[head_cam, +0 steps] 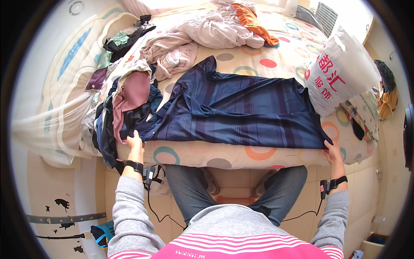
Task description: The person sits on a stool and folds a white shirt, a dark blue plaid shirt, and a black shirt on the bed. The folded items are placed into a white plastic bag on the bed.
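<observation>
A dark blue striped shirt [245, 110] lies spread sideways over the near side of the bed, its collar end to the left. Pinched in my left hand [136, 142] is the shirt's collar end, beside a heap of clothes. My right hand [332, 151] grips the hem corner at the far right, fingers closed on the fabric at the bed's edge. Between the hands the cloth has creases, and part of a sleeve is folded over the middle. A pink garment [121, 111] and dark clothes lie against the collar side.
The bed [194, 155] has a circle-patterned sheet. A white plastic bag [343, 71] with red writing stands at the right, near folded patterned cloth [365, 110]. A crumpled quilt [213, 27] and an orange cloth [254, 24] lie farther back. More clothes [124, 43] are piled at the left.
</observation>
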### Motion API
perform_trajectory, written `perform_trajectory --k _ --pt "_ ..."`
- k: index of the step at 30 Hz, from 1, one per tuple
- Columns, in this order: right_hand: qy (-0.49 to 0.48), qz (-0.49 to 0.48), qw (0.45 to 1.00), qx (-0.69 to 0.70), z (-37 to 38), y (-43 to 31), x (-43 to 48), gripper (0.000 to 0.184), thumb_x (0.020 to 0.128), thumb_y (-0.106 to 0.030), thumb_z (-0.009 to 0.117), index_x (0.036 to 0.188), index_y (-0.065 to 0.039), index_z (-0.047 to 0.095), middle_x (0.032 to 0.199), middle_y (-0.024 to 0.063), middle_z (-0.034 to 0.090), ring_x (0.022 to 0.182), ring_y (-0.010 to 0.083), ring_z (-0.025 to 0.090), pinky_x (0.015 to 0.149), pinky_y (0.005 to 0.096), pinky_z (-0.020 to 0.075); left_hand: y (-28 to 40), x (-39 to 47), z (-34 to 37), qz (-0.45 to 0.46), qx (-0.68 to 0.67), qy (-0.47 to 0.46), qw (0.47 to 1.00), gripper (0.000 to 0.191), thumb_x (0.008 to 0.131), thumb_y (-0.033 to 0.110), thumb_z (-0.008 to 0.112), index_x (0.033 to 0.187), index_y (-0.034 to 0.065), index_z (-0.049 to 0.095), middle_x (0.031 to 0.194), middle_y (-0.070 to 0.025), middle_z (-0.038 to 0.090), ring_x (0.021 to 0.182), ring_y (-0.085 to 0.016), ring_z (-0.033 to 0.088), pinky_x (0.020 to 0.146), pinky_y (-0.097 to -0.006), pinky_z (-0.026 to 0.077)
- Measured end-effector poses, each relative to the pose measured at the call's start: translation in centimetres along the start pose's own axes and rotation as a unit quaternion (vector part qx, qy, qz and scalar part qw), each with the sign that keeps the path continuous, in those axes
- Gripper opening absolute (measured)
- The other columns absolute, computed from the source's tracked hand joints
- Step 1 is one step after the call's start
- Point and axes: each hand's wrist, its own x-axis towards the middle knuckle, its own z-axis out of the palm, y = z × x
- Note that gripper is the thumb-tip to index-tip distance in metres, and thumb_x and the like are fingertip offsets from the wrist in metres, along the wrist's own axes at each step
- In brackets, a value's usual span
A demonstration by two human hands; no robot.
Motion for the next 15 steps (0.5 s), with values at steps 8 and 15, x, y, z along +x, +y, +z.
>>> perform_trajectory --k 8,15 --pt "-0.096 0.113 0.988 -0.042 -2.3 0.8 -5.8 0.025 0.088 -0.009 0.063 0.112 -0.007 0.055 0.086 0.0056 0.064 0.067 0.0177 0.061 0.063 0.0307 0.0528 -6.0 4.4 -6.6 0.139 0.206 0.033 0.968 0.042 0.089 0.03 0.064 0.12 0.002 0.057 0.104 -0.0139 0.066 0.078 -0.023 0.064 0.066 -0.0369 0.052" --pt "0.049 -0.127 0.942 -0.306 -1.6 3.2 -2.3 0.04 0.074 -0.009 0.075 0.108 -0.004 0.054 0.085 0.0046 0.059 0.075 0.0154 0.058 0.064 0.0299 0.05 -3.4 -0.1 -5.1 0.393 0.368 0.087 0.838 0.049 0.079 0.024 0.072 0.113 0.0003 0.048 0.101 -0.0201 0.056 0.096 -0.036 0.057 0.09 -0.0426 0.043"
